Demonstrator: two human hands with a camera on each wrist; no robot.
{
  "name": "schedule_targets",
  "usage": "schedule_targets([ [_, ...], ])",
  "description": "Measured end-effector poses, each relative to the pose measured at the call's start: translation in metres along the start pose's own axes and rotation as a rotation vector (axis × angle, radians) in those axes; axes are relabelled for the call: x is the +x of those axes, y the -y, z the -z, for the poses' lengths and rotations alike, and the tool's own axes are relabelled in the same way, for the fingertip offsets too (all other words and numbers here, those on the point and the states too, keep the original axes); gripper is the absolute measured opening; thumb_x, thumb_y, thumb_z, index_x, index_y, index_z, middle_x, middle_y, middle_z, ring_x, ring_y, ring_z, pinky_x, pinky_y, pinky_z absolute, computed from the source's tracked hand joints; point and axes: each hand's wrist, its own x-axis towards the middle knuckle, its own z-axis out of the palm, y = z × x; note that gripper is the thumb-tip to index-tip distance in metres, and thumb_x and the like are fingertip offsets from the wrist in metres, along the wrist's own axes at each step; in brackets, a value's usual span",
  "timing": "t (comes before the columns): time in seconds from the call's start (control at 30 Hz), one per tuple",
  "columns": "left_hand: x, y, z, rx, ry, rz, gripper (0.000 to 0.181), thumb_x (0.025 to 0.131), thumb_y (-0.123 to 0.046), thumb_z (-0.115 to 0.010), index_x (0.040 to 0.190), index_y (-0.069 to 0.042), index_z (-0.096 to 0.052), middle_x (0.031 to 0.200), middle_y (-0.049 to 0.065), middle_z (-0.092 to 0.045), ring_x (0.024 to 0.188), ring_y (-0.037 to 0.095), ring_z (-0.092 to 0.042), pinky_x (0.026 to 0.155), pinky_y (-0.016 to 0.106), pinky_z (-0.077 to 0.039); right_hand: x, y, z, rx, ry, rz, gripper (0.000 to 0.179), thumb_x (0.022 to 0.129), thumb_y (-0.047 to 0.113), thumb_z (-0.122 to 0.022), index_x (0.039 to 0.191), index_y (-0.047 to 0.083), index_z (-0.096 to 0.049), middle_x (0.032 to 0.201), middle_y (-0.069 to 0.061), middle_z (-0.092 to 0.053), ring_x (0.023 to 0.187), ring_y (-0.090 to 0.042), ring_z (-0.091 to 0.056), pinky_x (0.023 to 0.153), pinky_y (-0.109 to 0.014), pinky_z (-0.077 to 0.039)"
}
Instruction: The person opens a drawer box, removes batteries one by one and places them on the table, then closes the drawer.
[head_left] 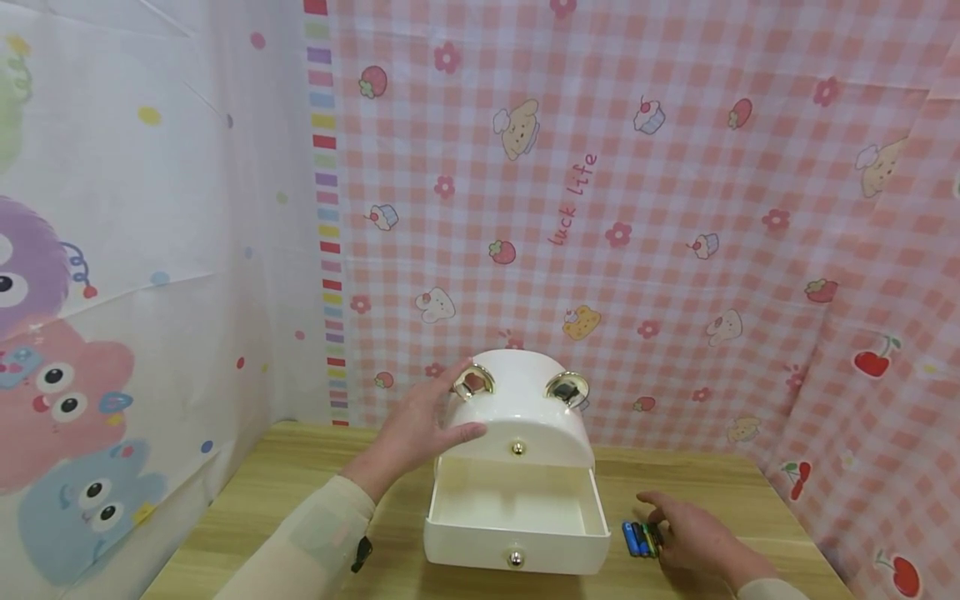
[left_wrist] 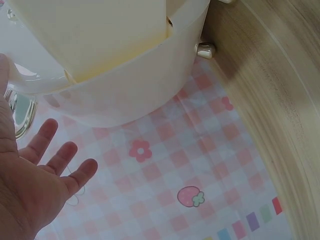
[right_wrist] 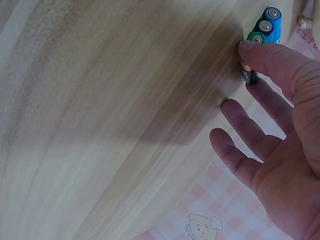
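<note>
A white drawer box (head_left: 525,400) with two gold-rimmed rings on top stands on the table. Its lower drawer (head_left: 517,542) is pulled out, and the inside looks bare. My left hand (head_left: 420,425) rests on the box's upper left side, thumb across the front; in the left wrist view, three fingers of this hand (left_wrist: 40,175) spread out straight. Right of the drawer, several small batteries (head_left: 641,539) lie side by side. My right hand (head_left: 697,533) is at their right end, where the thumb overlaps a black and copper battery (right_wrist: 248,74) and a fingertip lies close to its end.
The wooden table (head_left: 262,500) extends around the box. A pink checked cloth (head_left: 637,275) hangs behind it, and a white cartoon-print cloth (head_left: 187,350) hangs at the left. A gold knob (head_left: 518,448) sticks out from the closed upper drawer.
</note>
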Motion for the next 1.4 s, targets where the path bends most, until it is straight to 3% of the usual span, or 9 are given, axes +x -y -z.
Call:
schedule_targets([
  [0.37,-0.001,0.001,-0.004,-0.011,-0.003,-0.005,0.099,0.086,-0.053,-0.087,0.168,-0.032,-0.036,0.156,0.013,-0.061,0.142,0.041,-0.058,0.115,0.062,-0.048,-0.007,0.001,0.002,0.013,0.023,0.001,0.084,0.067,-0.003,-0.086,0.146,0.003,-0.056,0.126,-0.019,-0.075,0.098,-0.026,-0.068,0.089,-0.060,-0.059],
  [0.57,-0.001,0.000,-0.003,-0.007,0.002,0.000,0.100,0.087,-0.054,-0.086,0.169,-0.033,-0.033,0.158,0.013,-0.059,0.144,0.041,-0.056,0.117,0.062,-0.047,-0.010,0.002,0.005,0.038,0.021,0.000,0.084,0.068,-0.001,-0.086,0.146,0.001,-0.055,0.129,-0.023,-0.072,0.106,-0.034,-0.071,0.092,-0.063,-0.058],
  [0.73,-0.001,-0.001,-0.002,-0.005,0.001,0.008,0.100,0.087,-0.054,-0.086,0.169,-0.033,-0.033,0.158,0.013,-0.059,0.145,0.041,-0.056,0.117,0.063,-0.047,-0.013,0.006,0.008,0.090,-0.003,-0.052,0.082,0.075,0.003,-0.089,0.149,0.000,-0.054,0.135,-0.027,-0.069,0.113,-0.043,-0.070,0.095,-0.065,-0.058],
  [0.83,-0.001,-0.001,-0.003,-0.002,0.001,0.000,0.099,0.087,-0.054,-0.086,0.168,-0.031,-0.034,0.155,0.014,-0.061,0.141,0.041,-0.059,0.114,0.063,-0.049,-0.018,0.013,0.008,0.120,-0.060,-0.105,0.074,0.082,0.009,-0.088,0.148,0.000,-0.055,0.133,-0.024,-0.070,0.113,-0.042,-0.071,0.094,-0.061,-0.059],
  [0.97,-0.001,0.000,-0.003,0.001,-0.001,-0.012,0.099,0.087,-0.055,-0.086,0.168,-0.029,-0.036,0.152,0.015,-0.064,0.137,0.041,-0.061,0.111,0.063,-0.051,-0.027,0.028,0.001,0.160,-0.119,-0.124,0.048,0.092,0.014,-0.081,0.133,-0.004,-0.065,0.114,-0.013,-0.077,0.098,-0.028,-0.074,0.082,-0.045,-0.063],
  [1.07,-0.001,0.001,-0.002,0.009,-0.003,-0.015,0.098,0.087,-0.056,-0.085,0.168,-0.032,-0.035,0.152,0.015,-0.064,0.137,0.041,-0.061,0.111,0.062,-0.051,-0.035,0.043,-0.006,0.253,-0.060,-0.166,0.030,0.098,0.017,-0.076,0.119,-0.004,-0.071,0.103,-0.006,-0.078,0.092,-0.022,-0.072,0.077,-0.041,-0.062],
  [1.17,0.000,0.002,-0.001,0.017,-0.004,-0.020,0.098,0.087,-0.057,-0.085,0.168,-0.034,-0.034,0.152,0.014,-0.064,0.137,0.040,-0.061,0.111,0.062,-0.052,-0.041,0.058,-0.015,0.377,0.055,-0.224,0.029,0.102,0.025,-0.071,0.114,-0.001,-0.074,0.103,-0.004,-0.077,0.094,-0.020,-0.070,0.079,-0.040,-0.060],
  [1.23,0.001,0.002,-0.001,0.021,-0.006,-0.028,0.098,0.087,-0.057,-0.084,0.168,-0.034,-0.034,0.151,0.014,-0.065,0.136,0.040,-0.062,0.110,0.062,-0.052,-0.044,0.067,-0.024,0.518,0.146,-0.252,0.031,0.105,0.029,-0.067,0.115,0.000,-0.073,0.103,-0.003,-0.078,0.093,-0.018,-0.070,0.080,-0.039,-0.060],
  [1.4,0.003,0.003,-0.001,0.029,-0.018,-0.047,0.098,0.087,-0.056,-0.085,0.168,-0.031,-0.036,0.146,0.015,-0.068,0.132,0.040,-0.065,0.108,0.061,-0.053,-0.049,0.098,-0.046,0.890,0.302,-0.216,0.036,0.106,0.034,-0.065,0.113,0.000,-0.075,0.099,-0.001,-0.080,0.085,-0.010,-0.073,0.074,-0.025,-0.060],
])
